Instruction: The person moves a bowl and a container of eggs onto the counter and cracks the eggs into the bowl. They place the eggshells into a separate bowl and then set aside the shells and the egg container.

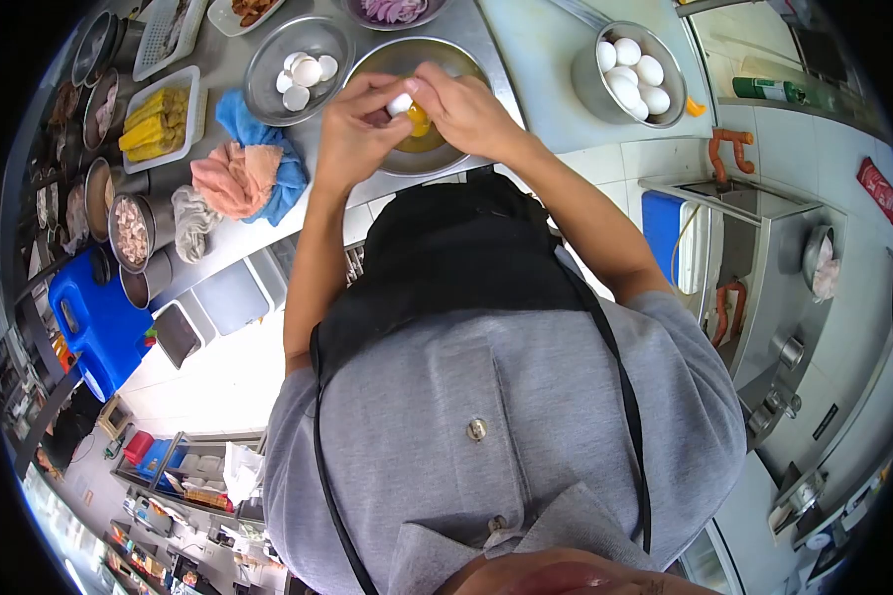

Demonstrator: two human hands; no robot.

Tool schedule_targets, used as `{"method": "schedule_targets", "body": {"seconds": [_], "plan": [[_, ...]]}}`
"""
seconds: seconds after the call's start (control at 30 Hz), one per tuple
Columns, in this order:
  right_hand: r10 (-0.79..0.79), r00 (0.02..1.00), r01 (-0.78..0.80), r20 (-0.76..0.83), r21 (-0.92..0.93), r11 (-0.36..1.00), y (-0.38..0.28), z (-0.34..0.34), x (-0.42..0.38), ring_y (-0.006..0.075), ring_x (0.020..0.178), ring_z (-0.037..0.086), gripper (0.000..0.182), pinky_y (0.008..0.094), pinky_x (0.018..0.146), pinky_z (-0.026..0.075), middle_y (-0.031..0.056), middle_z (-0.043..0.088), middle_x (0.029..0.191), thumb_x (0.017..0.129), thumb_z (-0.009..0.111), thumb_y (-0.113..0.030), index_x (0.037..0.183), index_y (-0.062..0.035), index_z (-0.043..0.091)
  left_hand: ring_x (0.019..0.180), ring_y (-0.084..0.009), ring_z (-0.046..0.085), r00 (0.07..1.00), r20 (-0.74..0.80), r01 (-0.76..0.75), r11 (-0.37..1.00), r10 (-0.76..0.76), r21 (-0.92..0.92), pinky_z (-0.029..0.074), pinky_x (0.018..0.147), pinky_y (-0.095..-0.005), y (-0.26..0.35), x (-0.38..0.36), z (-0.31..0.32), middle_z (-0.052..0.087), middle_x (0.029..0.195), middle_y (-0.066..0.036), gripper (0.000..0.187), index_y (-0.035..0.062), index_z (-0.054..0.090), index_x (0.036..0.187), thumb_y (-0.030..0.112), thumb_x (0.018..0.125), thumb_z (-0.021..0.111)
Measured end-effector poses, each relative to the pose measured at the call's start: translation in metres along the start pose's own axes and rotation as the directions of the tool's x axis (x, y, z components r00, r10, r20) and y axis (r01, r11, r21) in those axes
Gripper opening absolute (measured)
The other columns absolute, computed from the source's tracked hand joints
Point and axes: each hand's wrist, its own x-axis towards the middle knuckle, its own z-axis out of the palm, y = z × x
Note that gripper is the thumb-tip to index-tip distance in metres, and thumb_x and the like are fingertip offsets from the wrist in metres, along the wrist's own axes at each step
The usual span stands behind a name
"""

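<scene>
Over a wide metal bowl [471,71], my left hand [362,129] and my right hand [463,107] meet with fingertips closed around a cracked white egg [400,104]. Just beneath the shell, orange-yellow yolk [420,123] shows above the liquid in the bowl. To the left, a second metal bowl [258,94] contains several broken white eggshells [306,71]. Whole white eggs [625,89] fill a metal pot [587,94] on the right.
Blue cloth [280,164] and pink cloth [236,180] lie at the counter's front edge. Beyond them stands a white basket of yellow food [159,121]. Sliced purple onion [395,8] is in a bowl at the back. A metal pot of chopped meat [131,231] sits far left.
</scene>
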Motion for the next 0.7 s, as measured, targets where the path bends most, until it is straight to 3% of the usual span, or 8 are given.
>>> {"method": "schedule_targets", "body": {"seconds": [0.13,0.37,0.47,0.5,0.57,0.63,0.67,0.7], "plan": [[-0.165,0.978,0.199,0.125,-0.349,0.916,-0.001,-0.017,0.008,0.0424,0.067,0.063,0.037,0.0511,0.059,0.048,0.0186,0.066,0.073,0.099,0.050,-0.042,0.109,-0.0062,0.050,0.075,-0.0134,0.062,0.988,0.128,-0.110,0.984,0.092,0.142,0.053,0.066,-0.0254,0.007,0.005,-0.014,0.065,0.110,-0.009,0.041,0.0056,0.071,0.115,0.002,0.074,0.075],[-0.137,0.991,0.129,0.003,-0.360,0.924,-0.016,-0.015,0.020,0.0405,0.068,0.065,0.052,0.0503,0.059,0.050,0.0176,0.068,0.076,0.094,0.055,-0.047,0.127,-0.0085,0.047,0.083,-0.0186,0.063,0.972,0.134,-0.212,0.966,0.192,0.147,0.053,0.070,-0.0283,0.011,0.015,-0.014,0.066,0.107,-0.011,0.042,0.0040,0.069,0.115,0.004,0.074,0.076],[-0.106,0.993,0.090,-0.050,-0.257,0.962,-0.026,-0.021,0.013,0.0407,0.079,0.065,0.050,0.0474,0.068,0.052,0.0184,0.068,0.086,0.093,0.057,-0.043,0.130,-0.0104,0.048,0.085,-0.0167,0.061,0.984,0.119,-0.134,0.991,0.130,0.024,0.048,0.075,-0.0272,0.005,0.019,-0.017,0.066,0.102,-0.008,0.041,0.0014,0.068,0.114,0.003,0.074,0.074],[-0.082,0.994,0.056,-0.075,-0.292,0.955,-0.021,-0.031,0.011,0.0407,0.079,0.065,0.050,0.0474,0.068,0.052,0.0184,0.068,0.086,0.093,0.057,-0.043,0.130,-0.0104,0.048,0.087,-0.0136,0.059,0.992,0.116,0.030,0.988,-0.048,0.151,0.048,0.075,-0.0263,0.026,0.018,-0.021,0.065,0.103,-0.006,0.042,0.0016,0.067,0.116,0.003,0.074,0.075],[-0.212,0.926,0.110,-0.313,-0.314,0.943,-0.011,-0.052,0.003,0.0378,0.082,0.066,0.044,0.0454,0.071,0.052,0.0153,0.068,0.088,0.092,0.062,-0.038,0.125,-0.0102,0.054,0.101,-0.0150,0.061,0.998,0.013,0.060,0.990,-0.059,-0.127,0.048,0.087,-0.0260,0.001,0.015,-0.030,0.063,0.110,-0.007,0.040,-0.0008,0.065,0.119,-0.003,0.080,0.073],[-0.089,0.864,-0.085,-0.495,-0.317,0.945,0.005,-0.097,-0.012,0.0355,0.085,0.066,0.035,0.0434,0.075,0.052,0.0155,0.067,0.098,0.088,0.064,-0.031,0.115,-0.0079,0.062,0.112,-0.0191,0.059,0.992,-0.100,0.065,0.991,-0.077,-0.117,0.046,0.098,-0.0299,-0.017,0.014,-0.053,0.062,0.122,-0.012,0.042,-0.0034,0.060,0.126,-0.004,0.085,0.071],[-0.030,0.820,-0.202,-0.571,-0.339,0.919,0.024,-0.120,-0.020,0.0363,0.088,0.066,0.034,0.0448,0.079,0.053,0.0171,0.066,0.107,0.087,0.064,-0.031,0.112,-0.0074,0.063,0.115,-0.0206,0.057,0.974,-0.126,0.164,0.972,-0.187,-0.169,0.045,0.099,-0.0317,-0.023,0.014,-0.066,0.057,0.130,-0.013,0.046,-0.0036,0.058,0.128,0.001,0.085,0.072],[0.134,0.810,-0.386,-0.571,-0.347,0.855,0.027,-0.145,-0.030,0.0344,0.090,0.067,0.033,0.0445,0.082,0.052,0.0160,0.068,0.105,0.085,0.064,-0.029,0.110,-0.0078,0.064,0.115,-0.0206,0.057,0.975,-0.124,0.163,0.972,-0.185,-0.168,0.045,0.099,-0.0317,-0.023,0.014,-0.075,0.057,0.130,-0.013,0.046,-0.0036,0.058,0.128,0.001,0.085,0.072]]}}
